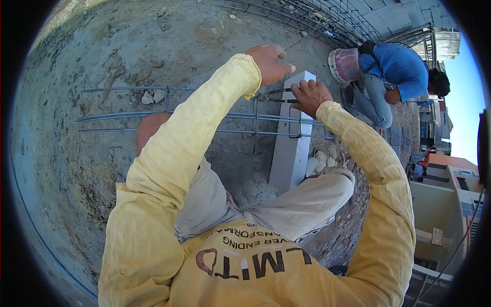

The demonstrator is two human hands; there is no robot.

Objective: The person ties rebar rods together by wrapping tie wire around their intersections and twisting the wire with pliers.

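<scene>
My left hand is raised beyond the steel bars, its fingers curled, with a thin dark wire sticking out beside them. My right hand is closed around the dark handles of pincers. The pincers' jaws point left, at a cross tie on the rebar frame. This frame of long bars and stirrups lies across in front of my body, over a long pale block. What the jaws grip is too small to tell.
A co-worker in a blue shirt crouches at the upper right beside a stained bucket. More rebar cages lie at the top. Loose stones are right of the block, and two rocks lie near the frame's left part.
</scene>
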